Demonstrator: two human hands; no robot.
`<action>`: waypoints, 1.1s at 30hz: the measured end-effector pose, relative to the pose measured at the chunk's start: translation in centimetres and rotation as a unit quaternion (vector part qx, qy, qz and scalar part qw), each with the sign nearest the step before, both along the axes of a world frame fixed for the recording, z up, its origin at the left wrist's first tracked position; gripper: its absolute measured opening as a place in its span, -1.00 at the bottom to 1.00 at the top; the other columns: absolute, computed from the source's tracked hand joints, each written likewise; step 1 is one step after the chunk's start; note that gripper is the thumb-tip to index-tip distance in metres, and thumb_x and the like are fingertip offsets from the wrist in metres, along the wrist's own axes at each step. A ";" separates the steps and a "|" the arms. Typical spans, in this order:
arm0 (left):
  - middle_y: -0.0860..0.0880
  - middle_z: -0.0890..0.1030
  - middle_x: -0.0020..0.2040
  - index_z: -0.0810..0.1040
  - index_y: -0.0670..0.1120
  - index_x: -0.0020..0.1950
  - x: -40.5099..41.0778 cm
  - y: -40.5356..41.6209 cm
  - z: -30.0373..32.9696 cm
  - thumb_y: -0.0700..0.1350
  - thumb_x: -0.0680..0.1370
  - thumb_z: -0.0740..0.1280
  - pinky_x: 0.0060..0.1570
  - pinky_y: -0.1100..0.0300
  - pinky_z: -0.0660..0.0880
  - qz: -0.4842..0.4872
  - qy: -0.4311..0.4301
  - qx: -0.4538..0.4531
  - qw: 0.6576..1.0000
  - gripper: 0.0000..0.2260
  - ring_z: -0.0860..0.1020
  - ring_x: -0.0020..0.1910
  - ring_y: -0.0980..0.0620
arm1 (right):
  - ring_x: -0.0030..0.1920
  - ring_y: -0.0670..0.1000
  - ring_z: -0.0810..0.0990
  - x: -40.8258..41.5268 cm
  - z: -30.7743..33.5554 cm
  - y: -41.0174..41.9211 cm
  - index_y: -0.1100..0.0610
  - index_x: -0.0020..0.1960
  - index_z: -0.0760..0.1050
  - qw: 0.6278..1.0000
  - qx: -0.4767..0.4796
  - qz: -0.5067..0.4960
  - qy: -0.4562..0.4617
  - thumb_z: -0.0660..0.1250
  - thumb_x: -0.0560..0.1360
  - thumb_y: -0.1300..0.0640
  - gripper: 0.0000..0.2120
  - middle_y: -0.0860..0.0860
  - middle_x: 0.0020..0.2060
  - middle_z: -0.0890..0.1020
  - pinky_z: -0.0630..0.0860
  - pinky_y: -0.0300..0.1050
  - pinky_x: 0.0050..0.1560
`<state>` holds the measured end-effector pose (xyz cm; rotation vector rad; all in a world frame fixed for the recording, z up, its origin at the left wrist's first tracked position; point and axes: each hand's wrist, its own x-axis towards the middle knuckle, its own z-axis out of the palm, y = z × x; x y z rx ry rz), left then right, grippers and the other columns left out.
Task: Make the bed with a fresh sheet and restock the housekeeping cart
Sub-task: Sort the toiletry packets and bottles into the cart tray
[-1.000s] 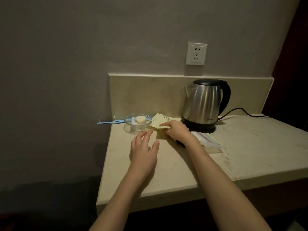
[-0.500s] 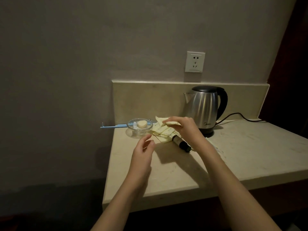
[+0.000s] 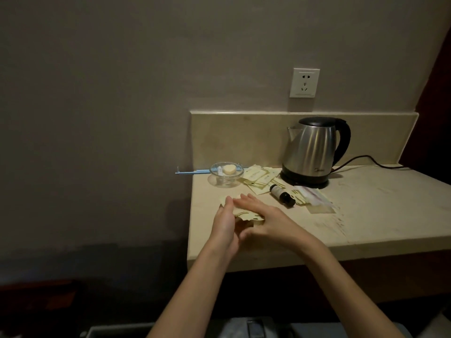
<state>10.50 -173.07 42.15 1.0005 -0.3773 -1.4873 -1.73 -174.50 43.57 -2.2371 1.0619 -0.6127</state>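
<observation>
Pale yellow packets [image 3: 240, 212] sandwiched between both hands over the bench [image 3: 366, 215] front-left corner. Left hand [image 3: 225, 224] cups them from below, fingers straight; right hand [image 3: 262, 215] lies flat on top. More sachets [image 3: 258, 178], a small bottle [image 3: 281, 195], kettle [image 3: 313, 152] behind.
</observation>
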 end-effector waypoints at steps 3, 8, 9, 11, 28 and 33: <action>-0.20 0.58 0.19 0.44 -0.12 0.35 -0.3 0.6 0.6 0.03 0.64 0.15 0.03 -0.10 0.57 0.009 0.010 0.003 1.000 -0.64 0.57 0.14 -0.20 | 0.51 -0.11 -0.22 -0.1 0.0 0.2 -0.13 0.52 0.05 0.999 0.030 -0.002 0.043 0.49 0.31 -0.13 -0.07 -0.14 0.53 -0.02 -0.08 0.11 0.52; -0.14 0.45 0.35 0.40 -0.10 0.40 -1.6 1.4 0.9 0.02 0.57 0.29 -0.09 0.01 0.57 -0.025 -0.053 0.022 0.998 -0.58 0.40 0.35 -0.20 | 0.44 -0.18 -0.37 -0.2 -0.2 0.5 -0.04 0.55 -0.16 0.995 0.060 0.027 0.080 0.39 0.03 -0.45 0.28 -0.15 0.51 -0.21 -0.18 0.04 0.49; -0.15 0.43 0.36 0.37 -0.08 0.43 -1.8 1.3 0.7 0.03 0.57 0.30 -0.15 0.00 0.59 -0.036 -0.056 0.033 0.997 -0.54 0.41 0.34 -0.20 | 0.44 -0.19 -0.37 -0.2 -0.2 0.4 -0.04 0.54 -0.17 0.995 0.062 0.022 0.077 0.40 0.00 -0.47 0.32 -0.14 0.50 -0.22 -0.18 0.05 0.49; -0.17 0.51 0.27 0.37 -0.10 0.42 -2.1 0.9 0.4 -0.09 0.60 0.26 -0.28 0.02 0.60 -0.030 -0.005 0.012 0.999 -0.62 0.55 0.14 -0.18 | 0.48 -0.12 -0.29 -0.6 -0.1 0.3 -0.13 0.53 -0.17 0.996 0.076 -0.005 0.056 0.37 -0.02 -0.43 0.28 -0.14 0.50 -0.24 -0.11 0.10 0.51; -0.19 0.54 0.22 0.33 -0.07 0.38 -1.9 -1.6 -0.6 -0.24 0.64 0.13 -0.01 -0.14 0.57 0.056 -0.020 -0.031 0.998 -0.70 0.59 -0.07 -0.11 | 0.13 -0.01 0.50 -4.4 -2.4 -5.0 -0.02 0.19 0.54 0.933 -0.121 -0.331 -0.073 0.42 0.44 0.06 -0.67 -0.05 0.06 0.62 0.45 0.08 0.23; -0.21 0.55 0.16 0.34 -0.04 0.33 -3.3 -1.4 0.8 -0.04 0.60 0.26 0.03 -0.22 0.55 0.019 0.015 0.001 1.000 -0.68 0.58 0.07 -0.23 | -0.05 -0.24 0.52 -3.1 -1.8 -1.3 0.00 0.21 0.55 0.965 -0.044 -0.228 -0.125 0.47 0.40 0.12 -0.62 -0.16 -0.03 0.59 0.46 -0.33 -0.05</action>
